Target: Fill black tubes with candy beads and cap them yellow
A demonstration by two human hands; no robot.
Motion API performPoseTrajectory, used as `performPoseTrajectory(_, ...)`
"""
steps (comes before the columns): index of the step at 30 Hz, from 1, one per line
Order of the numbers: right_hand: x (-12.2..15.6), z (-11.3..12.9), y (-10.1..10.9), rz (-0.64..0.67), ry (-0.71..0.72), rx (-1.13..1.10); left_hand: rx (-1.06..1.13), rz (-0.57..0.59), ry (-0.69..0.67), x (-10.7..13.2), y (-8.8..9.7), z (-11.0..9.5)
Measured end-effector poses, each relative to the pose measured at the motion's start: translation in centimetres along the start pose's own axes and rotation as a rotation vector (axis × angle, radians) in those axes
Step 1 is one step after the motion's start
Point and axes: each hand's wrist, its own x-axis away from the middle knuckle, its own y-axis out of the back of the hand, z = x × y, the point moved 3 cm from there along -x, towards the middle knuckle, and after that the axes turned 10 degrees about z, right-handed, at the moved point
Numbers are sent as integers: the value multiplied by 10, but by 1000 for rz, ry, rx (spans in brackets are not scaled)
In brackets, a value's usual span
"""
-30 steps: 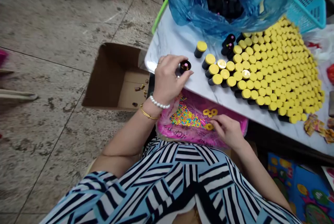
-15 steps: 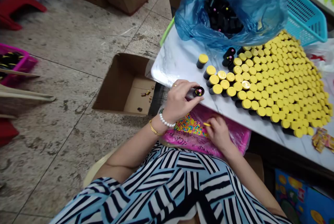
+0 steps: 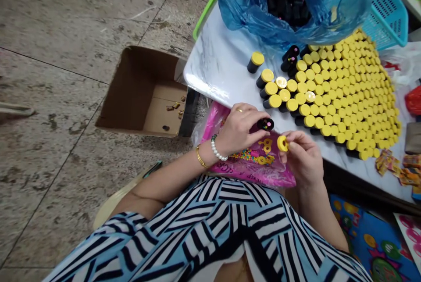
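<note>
My left hand (image 3: 238, 129) is closed around a small black tube (image 3: 265, 124) whose open end shows coloured beads. My right hand (image 3: 303, 158) pinches a yellow cap (image 3: 282, 143) just right of the tube's mouth, a small gap between them. Both hands hover over a pink bag (image 3: 253, 163) on my lap that holds coloured candy beads (image 3: 247, 156) and a few loose yellow caps (image 3: 265, 145). On the marble table (image 3: 217, 67) stand several rows of capped black tubes (image 3: 342, 93).
A blue plastic bag (image 3: 296, 1) of uncapped black tubes sits at the table's far edge, with a teal basket (image 3: 388, 10) to its right. An open cardboard box (image 3: 144, 93) lies on the floor left of the table. Small wrappers (image 3: 394, 168) lie at the table's right.
My left hand carried the black tube off the table edge toward my lap. My right hand rose out of the pink bag with a yellow cap and brought it beside the tube.
</note>
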Motion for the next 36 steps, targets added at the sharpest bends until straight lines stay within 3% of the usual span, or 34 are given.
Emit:
performPoseTrajectory(5, -23, -3, 0, -210, 74, 132, 16, 40, 25, -5, -11, -6)
performPoseTrajectory(10, -32, 0, -4, -245, 124, 167, 30, 35, 47, -11, -15, -9)
performPoseTrajectory(14, -37, 1, -3, -243, 73, 133, -1, 7, 77, -16, -18, -10)
performPoseTrajectory(19, -41, 1, -3, -337, 122, 126, -30, 35, 120, -20, -21, -9)
performPoseTrajectory(30, -43, 0, -2, -291, 97, 301, -62, 51, 104, -22, -22, -7)
performPoseTrajectory(36, -47, -2, -3, -257, 33, 223, 5, 108, 104, -22, -10, -13)
